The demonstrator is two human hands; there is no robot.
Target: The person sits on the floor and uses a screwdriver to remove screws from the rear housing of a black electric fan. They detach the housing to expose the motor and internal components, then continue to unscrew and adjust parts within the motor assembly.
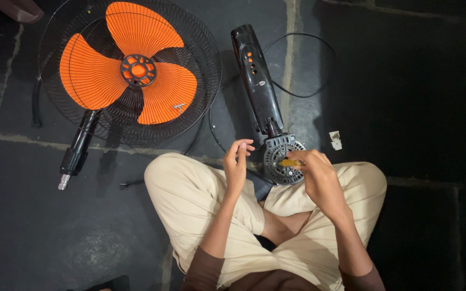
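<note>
I sit cross-legged on a dark stone floor. My right hand (318, 175) grips a yellow-handled screwdriver (290, 162), its tip against the round grey motor housing (280, 152) at the end of a black fan body (256, 81) with orange buttons. My left hand (237, 159) hovers just left of the housing, fingertips pinched together; whether something small sits between them is too small to tell.
A black wire fan guard (207, 86) with orange blades (136, 67) lies at the upper left, a black stand pole (76, 151) below it. A black power cord (308, 64) loops at the upper right. A small white part (335, 140) lies right of the housing.
</note>
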